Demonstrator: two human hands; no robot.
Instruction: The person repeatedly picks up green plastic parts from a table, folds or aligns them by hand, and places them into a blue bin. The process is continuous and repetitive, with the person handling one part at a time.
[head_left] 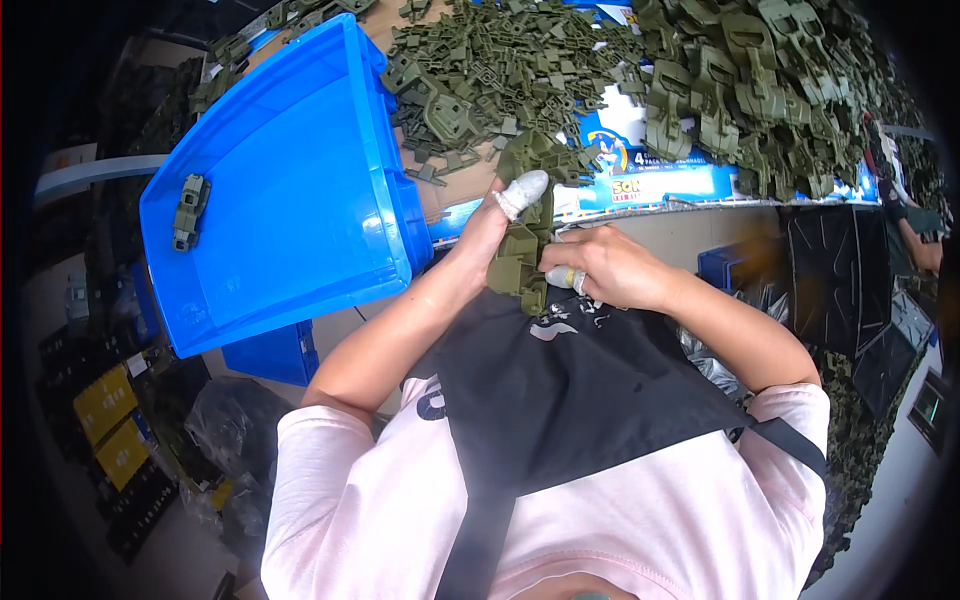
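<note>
An olive green plastic toy vehicle body (518, 255) is held upright at the table's front edge, close to my black apron (590, 390). My left hand (487, 232) grips it from the left, with a white cover on the thumb that lies across its upper part. From the right, my right hand (612, 268) closes on its lower part with bent fingers. One of those fingertips wears a whitish cover. What the right fingertips pinch at the part is partly hidden.
A large blue bin (285, 200) stands tilted at the left, holding one green toy truck (190, 212). Small green plastic pieces (520, 65) are heaped on the table ahead. Larger green vehicle shells (750, 80) pile up at the far right, over printed blue card (670, 185).
</note>
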